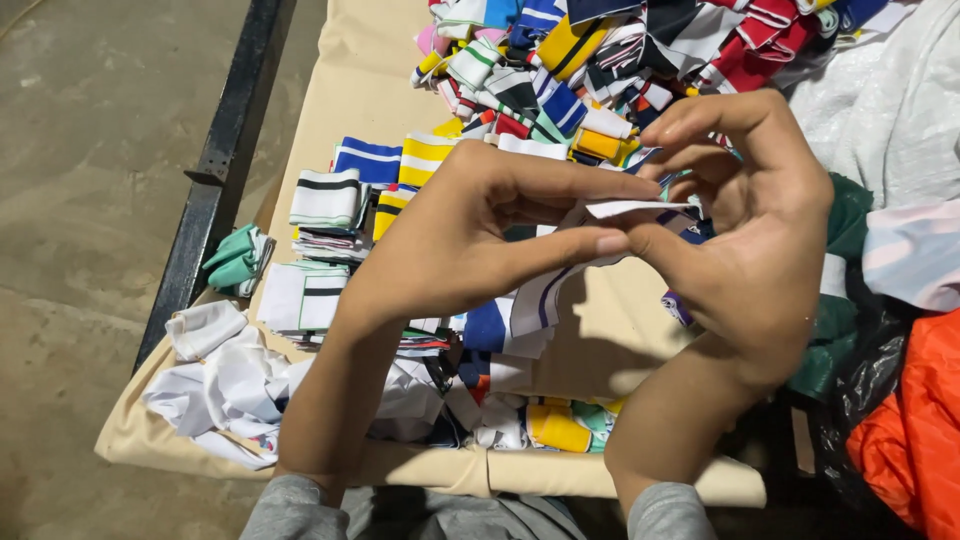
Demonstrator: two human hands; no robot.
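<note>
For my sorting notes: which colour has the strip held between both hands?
White strip with a dark blue stripe, seen in the head view.

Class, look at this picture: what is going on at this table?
A person holds a white knitted strip with a dark stripe between both hands, the left hand and right hand pinching its upper edge together. Below lies a cloth-covered table heaped with striped fabric pieces, some in folded stacks. Orange cloth lies at the right.
</note>
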